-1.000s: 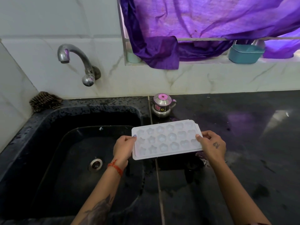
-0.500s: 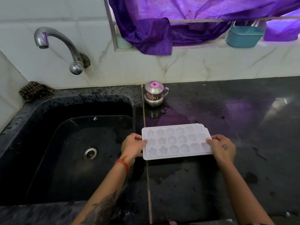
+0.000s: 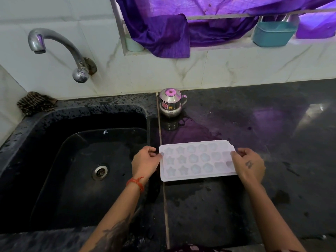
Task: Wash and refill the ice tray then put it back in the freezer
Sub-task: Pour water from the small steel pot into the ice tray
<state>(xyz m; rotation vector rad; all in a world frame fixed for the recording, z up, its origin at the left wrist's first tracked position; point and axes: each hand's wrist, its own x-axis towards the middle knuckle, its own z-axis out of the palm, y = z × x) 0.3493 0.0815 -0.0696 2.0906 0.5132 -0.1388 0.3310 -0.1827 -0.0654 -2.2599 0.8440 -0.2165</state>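
We hold the ice tray by its 2 short ends: the left hand pinches the sink-side edge, thumb on the rim and fingers curled under, and the right hand grips the far end the same way. The tray sits level over the dark countertop, just right of the seam beside the sink; whether it rests on the stone or hovers just above it we cannot tell. Its 3 rows of star and round cells look pale and filled, though ice or water is hard to judge.

To do this step well we should keep both ends at equal height so nothing spills, and set or lift the tray in one flat motion rather than tipping a corner.

Around us, a small steel pot with a pink lid stands behind the tray, well apart. The tap arches over the sink's back left, not running. A scrubber lies at the sink's far corner. Purple cloth hangs above, and a teal tub sits on the ledge. The counter looks wet, so the tray could slide.
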